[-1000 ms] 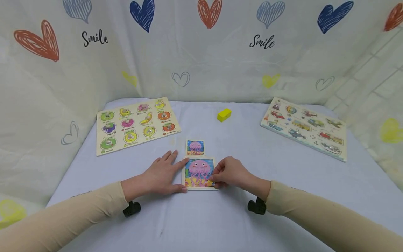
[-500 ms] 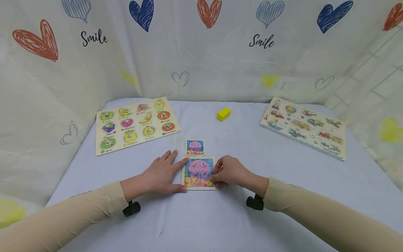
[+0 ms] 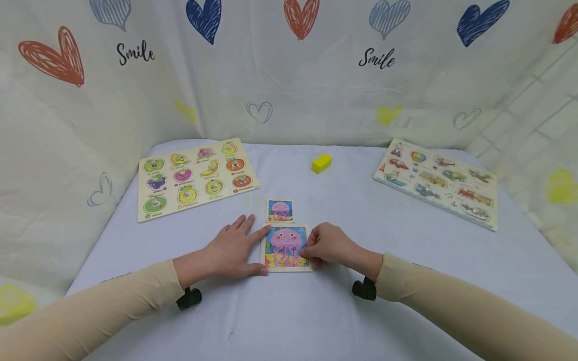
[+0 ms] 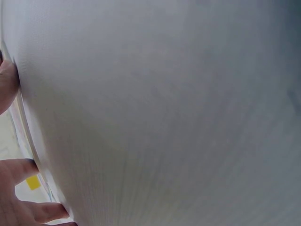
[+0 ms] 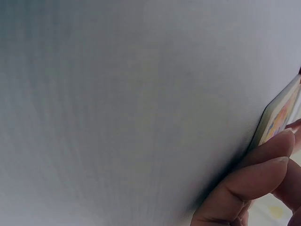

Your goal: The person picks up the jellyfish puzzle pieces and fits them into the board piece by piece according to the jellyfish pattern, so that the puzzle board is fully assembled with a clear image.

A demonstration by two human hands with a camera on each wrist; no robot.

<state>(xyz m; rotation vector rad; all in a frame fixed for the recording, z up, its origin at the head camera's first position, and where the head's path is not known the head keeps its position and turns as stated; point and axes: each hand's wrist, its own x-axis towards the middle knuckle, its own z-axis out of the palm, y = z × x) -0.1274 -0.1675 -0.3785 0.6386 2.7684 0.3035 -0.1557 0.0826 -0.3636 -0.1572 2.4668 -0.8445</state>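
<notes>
A square jellyfish jigsaw puzzle in a pale wooden frame lies flat on the table in the head view. My left hand rests beside it with fingers spread; index fingertip and thumb touch its left edge. At the lower right of the puzzle my right hand has curled fingers, holding its right edge with a fingertip over the picture. In the right wrist view those fingers meet the corner of the puzzle. The left wrist view shows only the thumb and some fingers along the edge.
A small jellyfish picture card lies just behind the puzzle. Farther back is a yellow block. A fruit puzzle board lies at the back left, a vehicle puzzle board at the back right. A curtain hangs behind the table.
The lower right puzzle piece, slightly askew before, now lies more evenly in the frame. My right hand has shifted very slightly; the left hand stays in place.
</notes>
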